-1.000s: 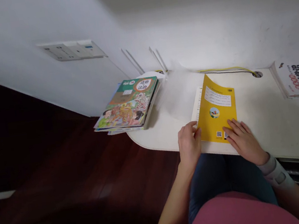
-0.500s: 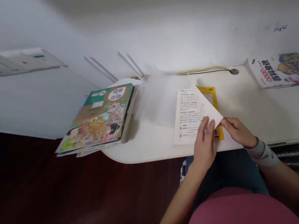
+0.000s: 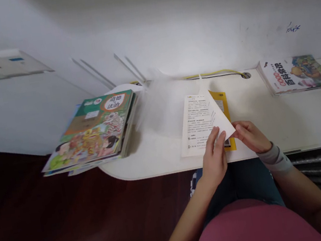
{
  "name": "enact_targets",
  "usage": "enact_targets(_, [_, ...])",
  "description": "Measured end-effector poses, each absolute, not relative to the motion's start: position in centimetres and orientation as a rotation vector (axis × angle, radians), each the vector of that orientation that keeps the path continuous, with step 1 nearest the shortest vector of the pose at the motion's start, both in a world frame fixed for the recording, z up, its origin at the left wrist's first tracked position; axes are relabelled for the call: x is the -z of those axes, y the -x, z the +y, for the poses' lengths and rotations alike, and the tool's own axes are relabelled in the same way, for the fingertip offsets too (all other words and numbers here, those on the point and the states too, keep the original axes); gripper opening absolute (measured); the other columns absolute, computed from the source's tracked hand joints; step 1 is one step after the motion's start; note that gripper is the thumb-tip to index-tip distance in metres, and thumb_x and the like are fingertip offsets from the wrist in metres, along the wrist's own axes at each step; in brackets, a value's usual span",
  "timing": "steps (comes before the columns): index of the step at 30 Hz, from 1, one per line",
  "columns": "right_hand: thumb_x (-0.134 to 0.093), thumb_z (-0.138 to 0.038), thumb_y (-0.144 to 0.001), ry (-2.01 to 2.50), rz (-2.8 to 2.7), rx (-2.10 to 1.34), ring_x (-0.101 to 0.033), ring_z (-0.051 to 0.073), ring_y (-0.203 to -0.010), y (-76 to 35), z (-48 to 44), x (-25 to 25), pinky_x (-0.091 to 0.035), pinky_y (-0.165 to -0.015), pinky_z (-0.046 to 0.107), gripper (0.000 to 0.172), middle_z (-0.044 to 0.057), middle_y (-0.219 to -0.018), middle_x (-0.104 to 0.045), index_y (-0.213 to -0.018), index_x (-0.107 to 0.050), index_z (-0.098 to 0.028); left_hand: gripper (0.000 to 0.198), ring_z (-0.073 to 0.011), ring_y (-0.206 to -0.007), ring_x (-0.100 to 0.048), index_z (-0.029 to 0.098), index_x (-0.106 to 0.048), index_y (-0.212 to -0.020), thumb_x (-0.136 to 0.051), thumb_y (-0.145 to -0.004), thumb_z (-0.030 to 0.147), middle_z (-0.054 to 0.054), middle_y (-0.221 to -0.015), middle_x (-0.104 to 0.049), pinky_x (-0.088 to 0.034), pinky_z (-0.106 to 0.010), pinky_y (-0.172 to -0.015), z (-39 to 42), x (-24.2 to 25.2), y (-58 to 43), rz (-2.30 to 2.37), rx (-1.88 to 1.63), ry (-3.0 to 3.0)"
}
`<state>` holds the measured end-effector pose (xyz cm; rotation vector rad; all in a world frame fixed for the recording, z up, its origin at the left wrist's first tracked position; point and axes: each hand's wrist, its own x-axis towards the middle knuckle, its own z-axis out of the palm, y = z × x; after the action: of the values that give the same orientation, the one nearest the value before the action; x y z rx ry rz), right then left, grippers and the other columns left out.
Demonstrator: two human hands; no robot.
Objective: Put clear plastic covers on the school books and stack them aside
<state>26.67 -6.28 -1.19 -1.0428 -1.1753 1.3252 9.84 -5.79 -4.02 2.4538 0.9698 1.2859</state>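
Yellow-covered booklet (image 3: 197,125): it lies on the table (image 3: 270,128), near the front edge, between the two hands.
Yellow cover (image 3: 222,97): one second ago it was turned up and hid most of the inside; now only a strip of it shows on the right, and a printed page lies open on the left. I judge that the work is now with the inner leaves, not with the cover.
Lifted leaf (image 3: 220,122): pale, bent diagonally, its pointed corner raised toward the right.
Right hand (image 3: 250,136): the grip is narrow, with thumb and finger pinching the corner of this leaf, as half a second ago.
Left hand (image 3: 215,162): the fingers lie on the booklet by the bent leaf; I cannot tell whether this grip holds something, because the thumb is hidden.
Stack of textbooks (image 3: 97,126): at the left, partly over the table's rounded end.
Translucent sheet (image 3: 159,114): blurred, between this stack and the booklet.
White-covered books (image 3: 296,74): piled well apart, at the right.
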Motion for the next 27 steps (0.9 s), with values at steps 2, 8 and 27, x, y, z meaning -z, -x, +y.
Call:
enact_targets(2, [-0.054, -0.059, -0.082, 1.023, -1.175, -1.339, -0.065, 0.02, -0.091, -26.8, -6.3, 1.4, -0.052, -0.086, 0.038, 0.045, 0.006, -0.09, -0.071, -0.096, -0.071, -0.019, 0.061, -0.0224, -0.132, -0.042, 0.029, -0.024, -0.146, -0.039, -0.091, 0.006, -0.013, -0.139, -0.044, -0.045, -0.043, -0.104, -5.8, 4.1, -9.8, 0.96, -1.289, -2.458])
enact_targets(8, [-0.062, -0.052, -0.08, 1.013, -1.102, -1.402, -0.065, 0.019, -0.087, -26.9, -6.3, 0.9, -0.052, -0.086, 0.039, 0.037, 0.005, -0.089, -0.071, -0.092, -0.071, -0.018, 0.058, -0.0233, -0.132, -0.042, 0.027, -0.026, -0.145, -0.037, -0.092, 0.007, -0.014, -0.14, -0.043, -0.046, -0.044, -0.102, -5.9, 4.3, -9.7, 0.953, -1.284, -2.461])
enact_targets(27, [-0.065, -0.051, -0.075, 1.335, -1.144, -1.194, -0.063, 0.014, -0.061, -27.4, -7.8, -0.2, -0.054, -0.061, 0.028, 0.032, 0.001, -0.064, -0.069, -0.069, -0.066, -0.019, 0.061, -0.0344, -0.139, -0.027, 0.014, -0.036, -0.142, -0.031, -0.094, 0.051, -0.02, -0.146, -0.04, -0.024, -0.061, -0.109, -2.1, 6.5, -4.0, 1.484, -0.815, -2.262])
